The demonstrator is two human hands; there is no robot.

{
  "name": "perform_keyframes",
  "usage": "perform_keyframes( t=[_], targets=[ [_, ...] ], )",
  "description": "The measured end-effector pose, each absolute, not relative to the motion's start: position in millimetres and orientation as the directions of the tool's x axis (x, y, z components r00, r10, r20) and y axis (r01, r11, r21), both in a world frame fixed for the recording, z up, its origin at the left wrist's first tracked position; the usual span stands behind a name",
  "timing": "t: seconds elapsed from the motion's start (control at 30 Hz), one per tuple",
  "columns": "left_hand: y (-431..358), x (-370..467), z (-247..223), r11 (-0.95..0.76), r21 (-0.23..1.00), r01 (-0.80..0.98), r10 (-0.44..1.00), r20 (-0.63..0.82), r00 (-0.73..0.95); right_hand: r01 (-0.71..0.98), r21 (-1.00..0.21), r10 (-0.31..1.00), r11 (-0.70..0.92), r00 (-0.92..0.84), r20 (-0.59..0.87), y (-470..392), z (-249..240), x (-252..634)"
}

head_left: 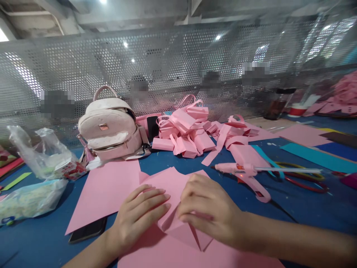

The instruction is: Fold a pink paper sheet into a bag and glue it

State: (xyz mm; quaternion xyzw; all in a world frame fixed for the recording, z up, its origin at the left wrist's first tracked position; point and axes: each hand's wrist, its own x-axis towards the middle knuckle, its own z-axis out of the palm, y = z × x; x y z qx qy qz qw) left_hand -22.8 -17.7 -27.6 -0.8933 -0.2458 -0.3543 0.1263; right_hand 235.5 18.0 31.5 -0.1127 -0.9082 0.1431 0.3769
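Note:
A folded piece of pink paper [181, 232] lies over a larger pink sheet [167, 257] at the front of the blue table. My left hand [142, 214] rests on its left side, palm down, with the fingers stretched out. On the right, my right hand [206, 208] has its fingers curled and pinches a fold of the same paper. Creased flaps stand up between and below the hands. Under my palms the paper is hidden.
A pink glue gun [245, 173] lies right of my hands, scissors [304, 178] beyond it. Folded pink paper pieces [186, 130] are heaped behind. A pale backpack [111, 128], plastic bags [36, 199] and a phone [87, 230] are at left.

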Motion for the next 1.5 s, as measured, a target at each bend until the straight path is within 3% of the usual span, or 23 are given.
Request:
perform_keyframes(
  t=[0.13,0.27,1.5],
  targets=[
    [-17.7,-21.1,-24.2,-0.851,-0.06,0.521,0.337,0.699,0.631,0.112,-0.096,0.147,0.989,-0.705,0.694,15.7,25.5,237.7],
    [-16.9,-19.5,-20.8,-0.848,-0.072,0.525,0.33,0.704,0.629,0.139,-0.016,0.108,0.99,-0.689,0.717,17.2,20.2,240.1],
    [-16.2,-19.8,-17.1,-0.852,-0.076,0.518,0.337,0.678,0.653,0.167,0.005,0.103,0.986,-0.635,0.766,19.0,13.9,233.1]
  ],
)
